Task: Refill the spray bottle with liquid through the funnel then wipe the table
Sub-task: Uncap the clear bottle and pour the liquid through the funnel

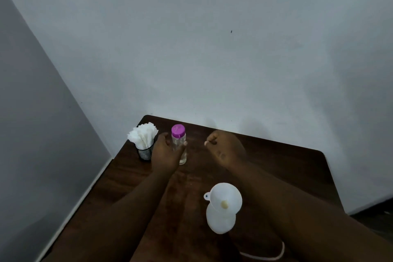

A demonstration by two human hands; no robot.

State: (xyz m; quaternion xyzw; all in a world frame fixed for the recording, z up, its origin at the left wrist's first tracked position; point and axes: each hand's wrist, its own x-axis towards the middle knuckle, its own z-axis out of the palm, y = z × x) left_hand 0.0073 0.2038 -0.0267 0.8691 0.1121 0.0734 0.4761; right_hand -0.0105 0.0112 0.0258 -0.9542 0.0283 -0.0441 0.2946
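Note:
A clear bottle (179,140) with a purple cap (178,130) stands near the far left of the dark wooden table (287,159). My left hand (165,151) is wrapped around its body. To the right of it my right hand (225,148) hovers blurred above the table, fingers curled, with nothing seen in it. Nearer to me stands a white bottle (220,219) with a white funnel (226,197) set in its neck; neither hand touches it.
A black mesh cup (145,152) of white paper napkins (143,135) stands at the table's far left corner, just left of my left hand. A white cord (276,255) lies at the near right. Walls close in behind and on the left.

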